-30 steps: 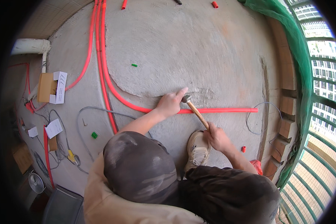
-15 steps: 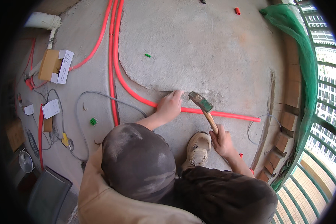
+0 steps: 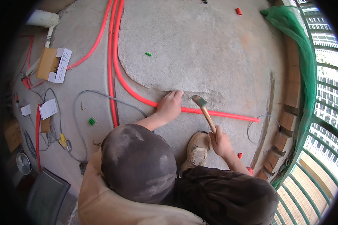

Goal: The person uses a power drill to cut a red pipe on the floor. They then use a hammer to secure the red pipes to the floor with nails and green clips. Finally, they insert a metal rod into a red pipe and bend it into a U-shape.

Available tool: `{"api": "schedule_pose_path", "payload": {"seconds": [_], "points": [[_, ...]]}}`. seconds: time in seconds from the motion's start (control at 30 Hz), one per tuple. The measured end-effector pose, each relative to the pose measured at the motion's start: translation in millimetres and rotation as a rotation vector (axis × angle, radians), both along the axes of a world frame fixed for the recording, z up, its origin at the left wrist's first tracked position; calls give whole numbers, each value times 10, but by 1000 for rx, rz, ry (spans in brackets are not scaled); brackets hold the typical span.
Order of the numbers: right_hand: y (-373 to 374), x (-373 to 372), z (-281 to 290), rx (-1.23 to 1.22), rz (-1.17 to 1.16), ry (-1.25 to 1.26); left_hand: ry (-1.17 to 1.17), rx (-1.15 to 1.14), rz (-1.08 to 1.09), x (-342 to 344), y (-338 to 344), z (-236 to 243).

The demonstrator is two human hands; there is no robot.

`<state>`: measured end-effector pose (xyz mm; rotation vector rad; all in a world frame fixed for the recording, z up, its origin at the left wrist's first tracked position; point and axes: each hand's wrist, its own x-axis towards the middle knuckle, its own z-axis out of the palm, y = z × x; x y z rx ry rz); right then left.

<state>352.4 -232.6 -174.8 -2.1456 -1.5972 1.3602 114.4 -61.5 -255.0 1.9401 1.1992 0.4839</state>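
Observation:
My left hand (image 3: 169, 105) lies across a red pipe (image 3: 218, 113), its fingers curled over it and the tips touching the floor just beyond. Whether anything else is under those fingers is hidden. In my right hand (image 3: 221, 142) is a hammer (image 3: 207, 117), held by its wooden handle. The dark hammer head is close to the far side of the pipe, right of my left fingertips, over a roughly chipped edge of concrete. My shoe (image 3: 197, 150) is planted between my hands, just this side of the pipe.
More red pipes (image 3: 111, 71) run away along the left. A grey cable (image 3: 101, 92), bent metal hooks (image 3: 82, 106), a green plastic piece (image 3: 92, 121) and an open box (image 3: 62, 65) lie on the left floor. Green netting (image 3: 308, 75) hangs by the railing at right.
The hammer head has tilted and shifted slightly left and down, its handle now steeper. My left hand keeps its place on the pipe. The whole view has shifted slightly.

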Motion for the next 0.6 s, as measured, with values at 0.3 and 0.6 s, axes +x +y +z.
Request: {"api": "schedule_pose_path", "payload": {"seconds": [0.3, 0.6], "points": [[212, -106, 350, 72, -204, 154, 29, 474, 375, -544, 1129, 152], [-146, 25, 234, 16, -453, 188, 27, 391, 68, -450, 1398, 210]]}}
